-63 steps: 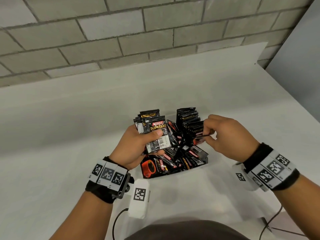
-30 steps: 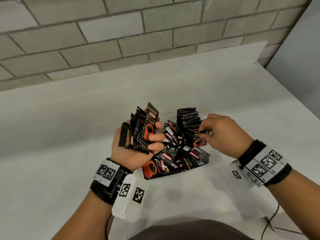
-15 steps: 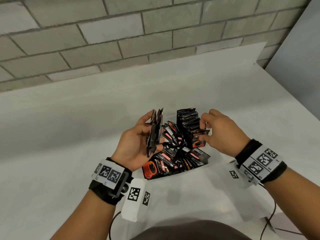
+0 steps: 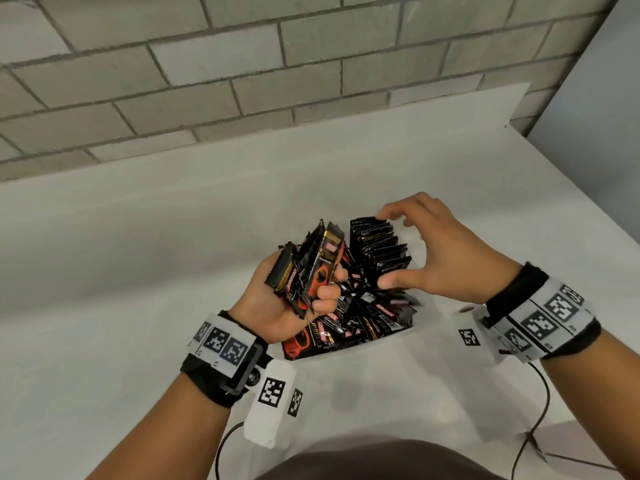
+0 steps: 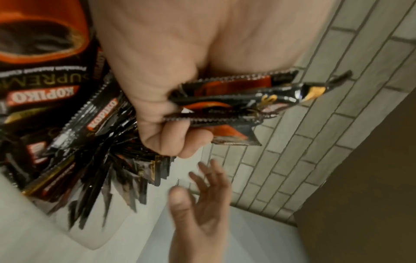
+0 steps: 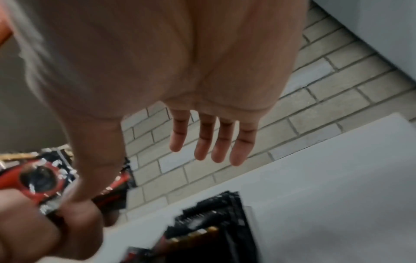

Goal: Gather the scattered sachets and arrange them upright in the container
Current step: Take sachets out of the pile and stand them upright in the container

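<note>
Beyond the grip, a grey block wall (image 4: 242, 64) rose behind a white table (image 4: 173, 237); a plain grey panel (image 4: 595, 116) stood to its right

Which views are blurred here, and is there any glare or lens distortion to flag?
Head view: sharp, evenly lit, brick lines bowed by the wide lens, soft arm shadows on the table. Left wrist view: glare on the held sachets; right hand and loose pile motion-blurred. Right wrist view: blurred throughout, left hand and sachet row smeared.
</note>
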The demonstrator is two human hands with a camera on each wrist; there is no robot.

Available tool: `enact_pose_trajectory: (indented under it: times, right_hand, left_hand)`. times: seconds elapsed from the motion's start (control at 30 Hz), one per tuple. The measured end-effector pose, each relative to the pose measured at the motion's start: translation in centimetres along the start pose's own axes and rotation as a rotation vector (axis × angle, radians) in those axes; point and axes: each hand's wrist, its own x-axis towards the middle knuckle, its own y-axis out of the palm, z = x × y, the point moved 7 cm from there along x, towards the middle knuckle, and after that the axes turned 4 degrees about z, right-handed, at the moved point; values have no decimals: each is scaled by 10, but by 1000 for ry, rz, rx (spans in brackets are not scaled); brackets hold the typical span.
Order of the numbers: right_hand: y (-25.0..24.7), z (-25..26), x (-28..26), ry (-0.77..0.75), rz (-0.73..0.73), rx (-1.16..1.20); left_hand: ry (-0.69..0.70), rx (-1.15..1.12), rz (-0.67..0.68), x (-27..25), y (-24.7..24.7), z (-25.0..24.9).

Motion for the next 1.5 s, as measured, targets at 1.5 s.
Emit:
enact_pose_trajectory:
  times: [1.5]
  right_hand:
    - [32,83,4,-107,299,361]
  left_hand:
    - [-303,180,91,0,27,34]
